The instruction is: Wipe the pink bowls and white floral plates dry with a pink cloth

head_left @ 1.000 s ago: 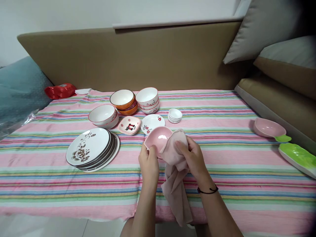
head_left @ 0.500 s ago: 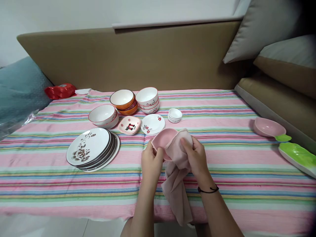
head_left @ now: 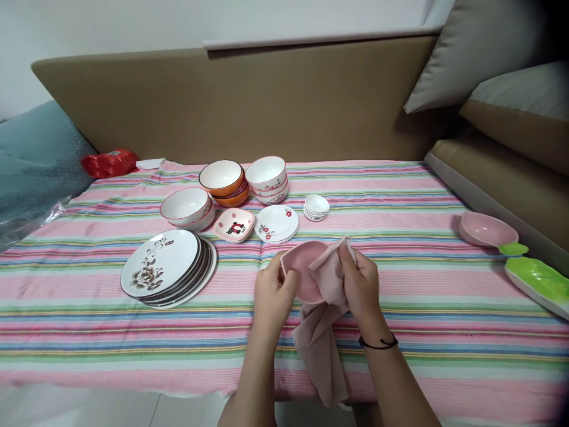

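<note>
A pink bowl (head_left: 303, 274) is held above the striped cloth, its inside tilted toward me. My left hand (head_left: 274, 290) grips its left edge, thumb over the rim. My right hand (head_left: 362, 284) is closed on a greyish-pink cloth (head_left: 326, 279), which wraps the bowl's right side and hides that edge. The cloth's loose end hangs down between my forearms. Just beyond the bowl lie small white plates with red flowers (head_left: 276, 223) and a pink square dish with a cat picture (head_left: 234, 225).
Brown-flowered plates (head_left: 160, 264) are stacked at left. Behind stand white bowls (head_left: 267, 173), orange bowls (head_left: 221, 178), another white bowl (head_left: 184, 206) and small white dishes (head_left: 316, 205). At right are a pink bowl with a green leaf (head_left: 486, 229) and a green leaf-shaped dish (head_left: 537, 279).
The held bowl has moved slightly right and toward me, and has turned so its inside faces me more. My right hand and the cloth have shifted a little right with it.
</note>
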Demonstrator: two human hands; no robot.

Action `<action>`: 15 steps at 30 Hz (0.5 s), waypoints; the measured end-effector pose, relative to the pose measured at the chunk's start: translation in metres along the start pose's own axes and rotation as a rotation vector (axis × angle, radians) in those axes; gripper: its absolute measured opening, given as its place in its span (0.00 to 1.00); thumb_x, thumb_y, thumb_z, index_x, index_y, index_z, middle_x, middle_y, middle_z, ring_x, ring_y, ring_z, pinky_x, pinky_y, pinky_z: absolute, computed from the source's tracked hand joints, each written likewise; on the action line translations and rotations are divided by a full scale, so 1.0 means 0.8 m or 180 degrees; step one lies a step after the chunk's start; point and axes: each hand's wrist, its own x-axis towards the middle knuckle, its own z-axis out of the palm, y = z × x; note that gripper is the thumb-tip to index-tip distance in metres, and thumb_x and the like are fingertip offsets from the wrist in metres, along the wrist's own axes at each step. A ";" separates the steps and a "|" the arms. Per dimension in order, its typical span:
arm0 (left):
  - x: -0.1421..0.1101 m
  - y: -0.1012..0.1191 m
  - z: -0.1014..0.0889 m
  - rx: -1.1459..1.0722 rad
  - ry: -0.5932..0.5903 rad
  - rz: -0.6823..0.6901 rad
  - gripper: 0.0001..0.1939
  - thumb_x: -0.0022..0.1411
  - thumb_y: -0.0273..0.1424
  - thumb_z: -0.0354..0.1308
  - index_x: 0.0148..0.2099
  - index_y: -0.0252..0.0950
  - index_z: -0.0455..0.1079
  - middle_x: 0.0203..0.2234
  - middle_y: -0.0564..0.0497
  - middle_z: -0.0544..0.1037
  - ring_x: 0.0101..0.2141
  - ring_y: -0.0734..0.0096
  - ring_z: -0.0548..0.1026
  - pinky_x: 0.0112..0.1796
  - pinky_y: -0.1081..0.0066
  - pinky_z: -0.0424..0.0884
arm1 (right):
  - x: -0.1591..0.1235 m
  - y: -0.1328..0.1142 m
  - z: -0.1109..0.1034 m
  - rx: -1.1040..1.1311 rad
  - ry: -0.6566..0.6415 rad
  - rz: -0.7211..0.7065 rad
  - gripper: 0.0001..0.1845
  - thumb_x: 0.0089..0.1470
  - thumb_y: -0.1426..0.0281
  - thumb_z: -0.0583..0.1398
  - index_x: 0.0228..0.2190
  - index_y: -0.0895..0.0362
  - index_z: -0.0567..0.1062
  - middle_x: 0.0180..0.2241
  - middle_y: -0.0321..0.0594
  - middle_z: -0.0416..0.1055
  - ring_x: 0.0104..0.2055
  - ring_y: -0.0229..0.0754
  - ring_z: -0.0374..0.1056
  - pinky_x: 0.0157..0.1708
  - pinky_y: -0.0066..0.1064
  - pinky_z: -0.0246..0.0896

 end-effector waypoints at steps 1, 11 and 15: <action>0.000 0.001 0.002 -0.0112 0.0071 -0.0049 0.08 0.54 0.27 0.47 0.32 0.36 0.68 0.19 0.58 0.63 0.22 0.75 0.59 0.23 0.76 0.54 | 0.000 0.001 0.000 0.0135 -0.0005 0.0096 0.27 0.54 0.52 0.55 0.19 0.54 0.49 0.19 0.29 0.42 0.21 0.32 0.41 0.20 0.27 0.37; 0.005 -0.003 0.015 -0.1182 0.0739 -0.0695 0.04 0.52 0.30 0.50 0.28 0.36 0.64 0.15 0.59 0.60 0.16 0.76 0.58 0.16 0.76 0.55 | -0.003 -0.009 0.007 0.0110 -0.0510 -0.0038 0.15 0.50 0.58 0.61 0.27 0.56 0.67 0.23 0.31 0.58 0.26 0.34 0.53 0.25 0.25 0.50; 0.004 -0.006 0.010 -0.0744 0.0774 -0.0518 0.04 0.53 0.29 0.50 0.28 0.36 0.64 0.16 0.58 0.61 0.18 0.76 0.58 0.19 0.76 0.53 | -0.003 -0.009 0.011 -0.0122 -0.0530 -0.0037 0.15 0.47 0.59 0.63 0.30 0.56 0.68 0.24 0.31 0.60 0.27 0.35 0.55 0.25 0.26 0.51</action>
